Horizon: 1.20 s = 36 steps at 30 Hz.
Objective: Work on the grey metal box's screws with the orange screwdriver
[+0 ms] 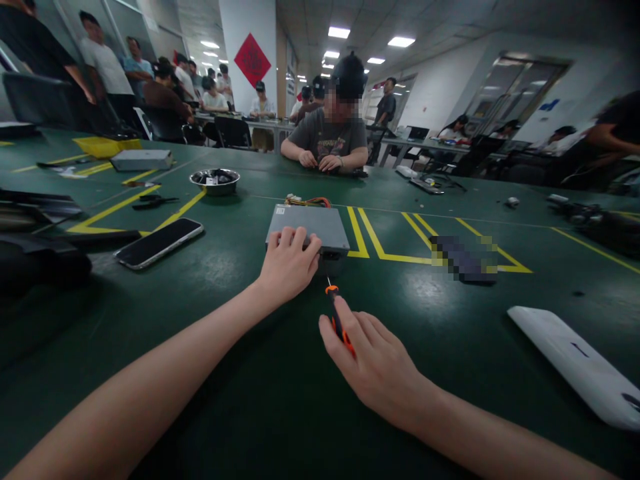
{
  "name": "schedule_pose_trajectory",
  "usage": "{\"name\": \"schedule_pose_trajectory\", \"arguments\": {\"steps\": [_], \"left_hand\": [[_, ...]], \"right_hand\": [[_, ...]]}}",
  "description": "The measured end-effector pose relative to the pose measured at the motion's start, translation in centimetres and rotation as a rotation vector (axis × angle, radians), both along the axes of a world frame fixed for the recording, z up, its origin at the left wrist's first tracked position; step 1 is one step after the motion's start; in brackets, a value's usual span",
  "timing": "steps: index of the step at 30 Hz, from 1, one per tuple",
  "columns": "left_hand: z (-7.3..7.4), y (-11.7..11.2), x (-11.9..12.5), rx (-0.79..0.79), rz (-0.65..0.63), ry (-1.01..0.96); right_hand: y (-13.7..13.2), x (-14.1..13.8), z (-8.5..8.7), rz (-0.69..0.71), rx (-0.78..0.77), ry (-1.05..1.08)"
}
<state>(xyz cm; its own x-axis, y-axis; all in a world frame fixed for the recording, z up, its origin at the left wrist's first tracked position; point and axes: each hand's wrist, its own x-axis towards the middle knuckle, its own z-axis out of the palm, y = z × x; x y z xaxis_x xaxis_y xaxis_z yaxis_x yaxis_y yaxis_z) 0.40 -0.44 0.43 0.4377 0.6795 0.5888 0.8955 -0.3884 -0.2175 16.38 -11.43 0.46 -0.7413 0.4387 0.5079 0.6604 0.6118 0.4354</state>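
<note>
A grey metal computer power supply [313, 223] lies on the green table, its bundle of coloured cables [313, 201] at the far side. My left hand [290, 263] grips its near edge, fingers bent over the top face and thumb by the right corner. An orange and black screwdriver [336, 313] is held in my right hand [373, 353], thumb and fingers closed round the handle. Its thin shaft points away from me toward the near side of the power supply. The tip appears just short of the box, though exact contact is hard to judge.
Left of the power supply are a phone [160, 243] and a metal bowl [215, 181] of small dark parts. Farther off sit another grey box [143, 160] and a yellow tray [107, 145]. A pixelated dark object [463, 259] and white case [575, 363] lie right. A person [325, 133] sits opposite.
</note>
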Motion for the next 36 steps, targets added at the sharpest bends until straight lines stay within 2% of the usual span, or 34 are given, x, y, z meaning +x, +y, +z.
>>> {"name": "schedule_pose_trajectory", "arguments": {"steps": [3, 7, 10, 14, 19, 24, 28, 33, 36], "left_hand": [[0.0, 0.0, 0.0, -0.004, -0.001, 0.002], [0.0, 0.0, -0.1, 0.004, 0.004, 0.010], [0.0, 0.0, -0.1, 0.005, 0.006, 0.014], [0.0, 0.0, -0.1, 0.003, 0.005, -0.001], [0.0, 0.1, -0.1, -0.011, -0.009, -0.011], [0.0, 0.1, -0.1, -0.005, -0.013, -0.012], [0.0, 0.1, -0.1, 0.005, -0.005, 0.003], [0.0, 0.1, -0.1, 0.000, -0.002, 0.010], [-0.1, 0.1, -0.1, -0.004, -0.005, 0.006]], "right_hand": [[0.2, 0.3, 0.4, -0.011, 0.046, 0.029], [0.0, 0.2, 0.1, -0.060, -0.028, 0.051], [-0.1, 0.1, 0.0, -0.029, -0.036, 0.032], [0.0, 0.3, 0.4, 0.022, 0.036, -0.008], [-0.1, 0.1, -0.3, -0.068, -0.044, 0.022], [-0.3, -0.1, -0.4, -0.010, -0.075, -0.060], [0.0, 0.3, 0.1, -0.009, -0.008, -0.031], [0.0, 0.1, -0.3, -0.045, -0.083, 0.006], [-0.2, 0.0, -0.3, -0.007, -0.048, -0.011]]}}
